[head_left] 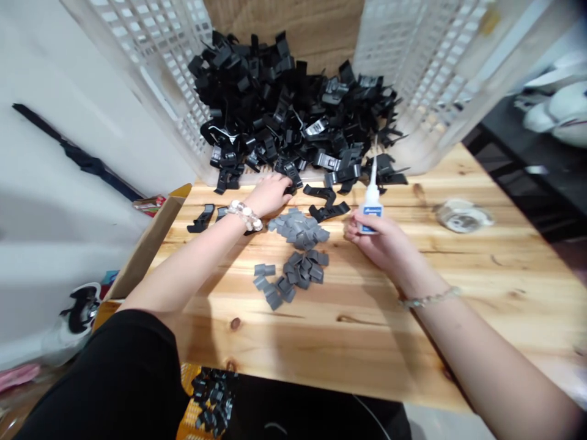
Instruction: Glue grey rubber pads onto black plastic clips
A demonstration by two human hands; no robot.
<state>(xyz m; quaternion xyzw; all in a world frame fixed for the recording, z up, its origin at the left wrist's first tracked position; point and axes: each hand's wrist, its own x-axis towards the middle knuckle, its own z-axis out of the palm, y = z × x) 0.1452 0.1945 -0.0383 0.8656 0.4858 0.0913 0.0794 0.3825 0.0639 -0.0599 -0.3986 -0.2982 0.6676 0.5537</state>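
My right hand [383, 244] is wrapped round a small white glue bottle [370, 211] with a blue label. The bottle stands upright in the grip, its long thin nozzle pointing up. At the front edge of the heap, my left hand [270, 194] has its fingers curled onto a black plastic clip [290, 173]; its fingertips are partly hidden. Between the hands lie light grey flat pieces [298, 229], with darker grey curved pieces [305, 269] nearer to me. Loose black clips [329, 211] rest just left of the bottle, and another clip [202, 218] lies beyond my left forearm.
A white plastic basket [426, 91] on its side holds the large heap of black clips [275, 104]. A roll of clear tape [463, 216] lies on the wooden table [367, 348] at right. Below the near edge, an orange basket [188, 421] holds more black parts. A cardboard box [142, 244] stands left.
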